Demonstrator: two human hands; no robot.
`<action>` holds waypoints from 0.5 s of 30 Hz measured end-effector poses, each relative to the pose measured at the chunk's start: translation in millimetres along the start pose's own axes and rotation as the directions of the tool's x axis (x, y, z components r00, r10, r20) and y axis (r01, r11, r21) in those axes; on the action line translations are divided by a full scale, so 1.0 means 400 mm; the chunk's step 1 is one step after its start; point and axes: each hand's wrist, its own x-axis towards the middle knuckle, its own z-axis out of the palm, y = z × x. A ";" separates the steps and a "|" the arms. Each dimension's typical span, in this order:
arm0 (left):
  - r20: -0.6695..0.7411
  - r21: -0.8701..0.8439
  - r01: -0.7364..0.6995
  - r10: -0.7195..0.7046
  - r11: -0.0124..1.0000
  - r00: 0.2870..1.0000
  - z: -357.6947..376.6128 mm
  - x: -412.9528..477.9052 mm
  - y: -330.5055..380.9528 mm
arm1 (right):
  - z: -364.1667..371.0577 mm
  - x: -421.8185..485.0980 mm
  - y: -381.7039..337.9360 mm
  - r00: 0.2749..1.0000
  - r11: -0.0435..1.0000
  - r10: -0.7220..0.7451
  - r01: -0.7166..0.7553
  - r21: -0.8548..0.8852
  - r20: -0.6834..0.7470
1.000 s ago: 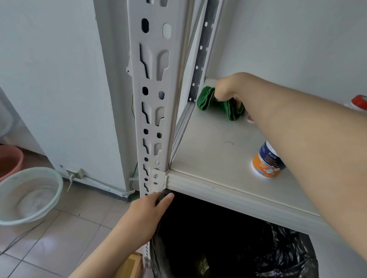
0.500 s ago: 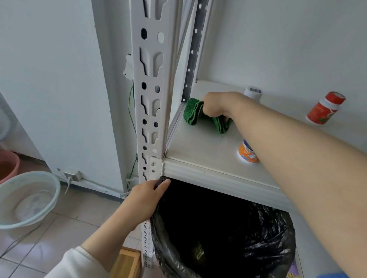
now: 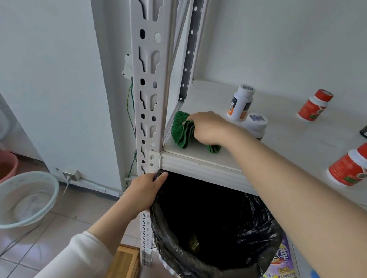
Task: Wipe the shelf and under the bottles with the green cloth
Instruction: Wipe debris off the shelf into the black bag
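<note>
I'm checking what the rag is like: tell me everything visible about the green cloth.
The green cloth is a deep green, nubby, terry-like rag, bunched into soft folds rather than spread flat. It lies on the white shelf at its front left corner, beside the rack's upright post. The right hand grips it from above, fingers curled into the folds, covering its middle; green shows on both sides of the hand.

Bright, even daylight, soft shadows; wide-angle bend at frame edges, slight blur lower right, no glare.
</note>
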 end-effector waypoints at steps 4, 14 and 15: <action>-0.001 0.001 0.001 -0.001 1.000 1.000 0.001 -0.001 0.000 | 0.028 -0.077 -0.009 0.998 0.997 -0.031 0.036 0.071 -0.063; -0.010 0.026 -0.030 0.031 0.999 0.999 0.007 -0.016 0.004 | 0.073 -0.280 0.045 0.990 0.888 -0.123 0.079 0.453 0.068; -0.008 0.038 -0.033 0.034 0.999 0.999 0.010 -0.021 0.005 | 0.089 -0.288 0.060 0.989 0.831 -0.111 0.039 0.555 0.097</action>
